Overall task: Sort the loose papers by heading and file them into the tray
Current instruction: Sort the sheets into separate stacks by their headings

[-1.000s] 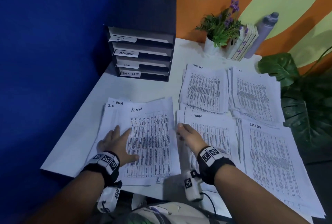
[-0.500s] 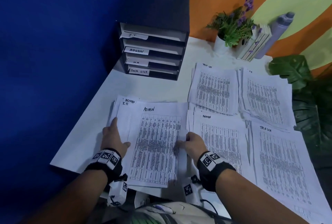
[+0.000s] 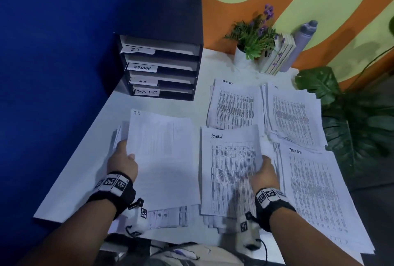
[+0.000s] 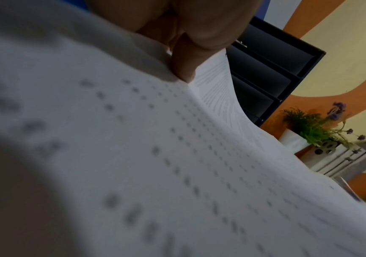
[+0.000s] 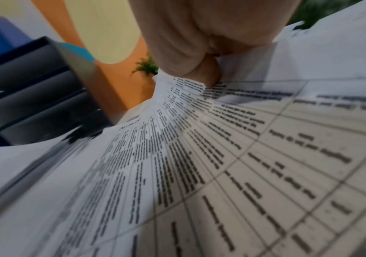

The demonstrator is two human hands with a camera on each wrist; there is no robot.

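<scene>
A dark filing tray (image 3: 162, 31) with slots labelled IT, ADMIN, H.R and TASK LIST stands at the table's back left. My left hand (image 3: 122, 160) pinches the left edge of a sheet headed I.T (image 3: 162, 154), lifted off the near-left pile; the left wrist view shows a fingertip (image 4: 184, 69) under the curling sheet (image 4: 177, 156). My right hand (image 3: 265, 169) pinches the right edge of a sheet headed ADMIN (image 3: 230, 169), held over the middle pile; in the right wrist view the thumb (image 5: 210, 73) presses on that sheet (image 5: 221, 165).
Other piles lie to the right: Task List (image 3: 234, 105), H.R (image 3: 292, 116) and a near Task List pile (image 3: 315, 191). A potted plant (image 3: 253, 37), a small book stack (image 3: 279, 54) and a grey bottle (image 3: 302, 41) stand at the back. Big green leaves (image 3: 351, 127) hang at the right edge.
My right hand has carried the ADMIN sheet from the left pile over to the middle pile. My left hand has lifted the I.T sheet that lay beneath it.
</scene>
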